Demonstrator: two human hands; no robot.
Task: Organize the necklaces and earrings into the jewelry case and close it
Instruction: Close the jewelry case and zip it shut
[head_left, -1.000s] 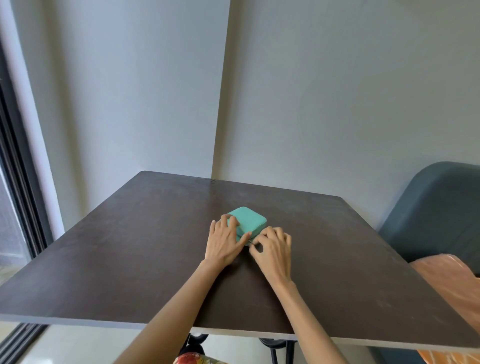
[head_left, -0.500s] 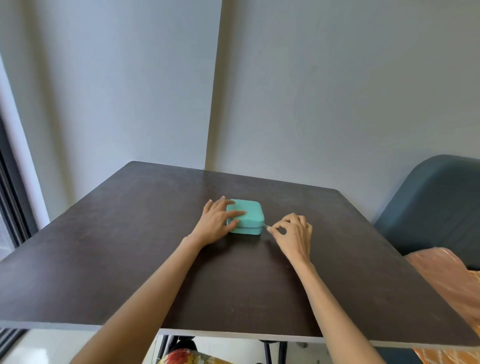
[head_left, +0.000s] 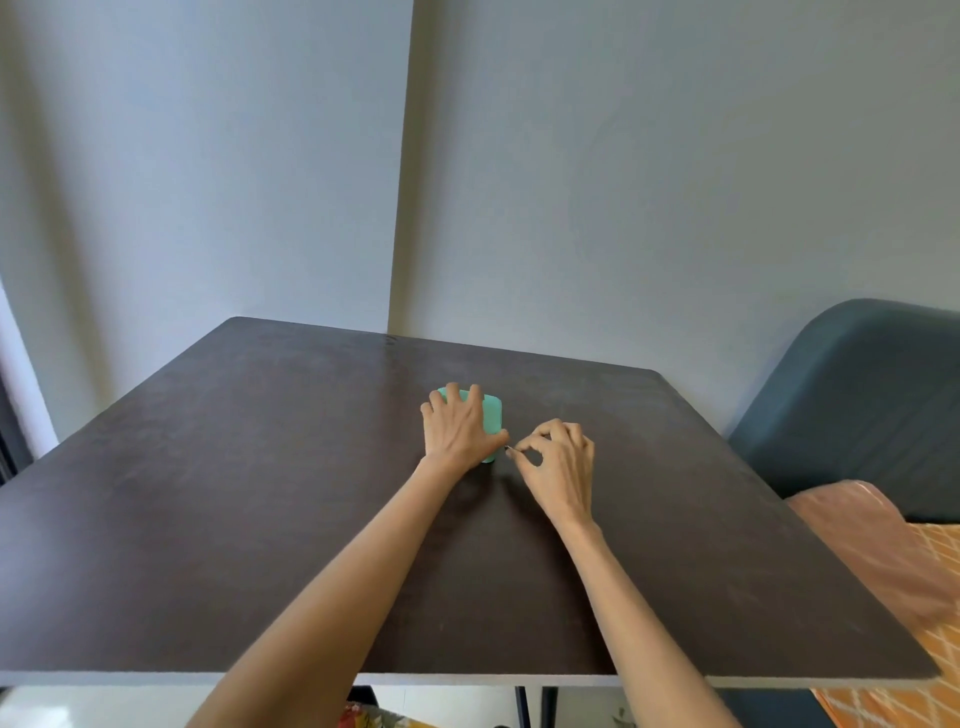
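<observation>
A small teal jewelry case lies closed on the dark table, a little past the middle. My left hand lies flat over its top with fingers spread, covering most of the lid. My right hand is at the case's near right corner, where thumb and forefinger pinch the small metal zipper pull. No necklaces or earrings show outside the case.
A dark blue chair stands at the table's right edge, with peach and orange patterned cloth on its seat. Grey walls close in behind the table. A window frame runs along the far left.
The case has turned under my left hand, which now covers its top. My right hand has drawn the zipper pull from the case's right side to its near corner.
</observation>
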